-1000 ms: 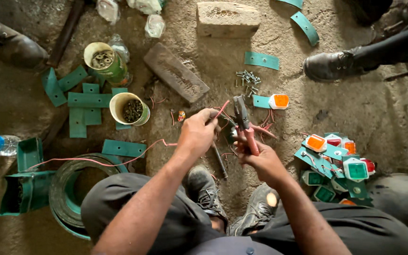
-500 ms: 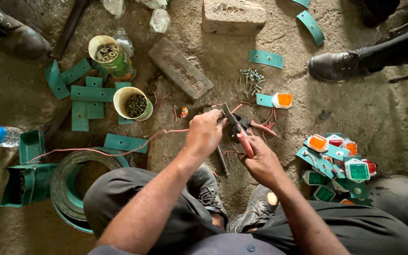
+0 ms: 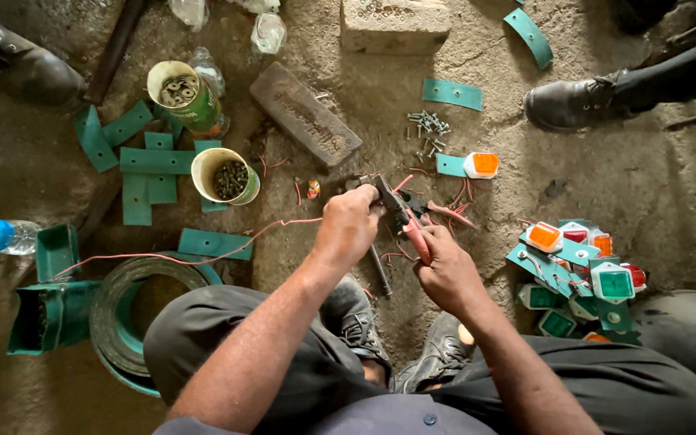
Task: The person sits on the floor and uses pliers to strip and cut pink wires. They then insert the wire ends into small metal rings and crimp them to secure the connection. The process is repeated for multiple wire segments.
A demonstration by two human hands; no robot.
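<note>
Red-handled metal pliers (image 3: 403,216), thin wire (image 3: 203,256)

You are looking straight down at a bare, gritty concrete floor (image 3: 622,185), grey-brown and dusty, with darker stained patches toward the left edge of the frame. Light falls evenly from above, brighter across the upper right and dimmer at lower left. You see no walls, windows or furniture. A flat brick (image 3: 305,113) lies on the floor at upper centre, and a pale concrete block (image 3: 395,24) sits at the top edge.
</note>
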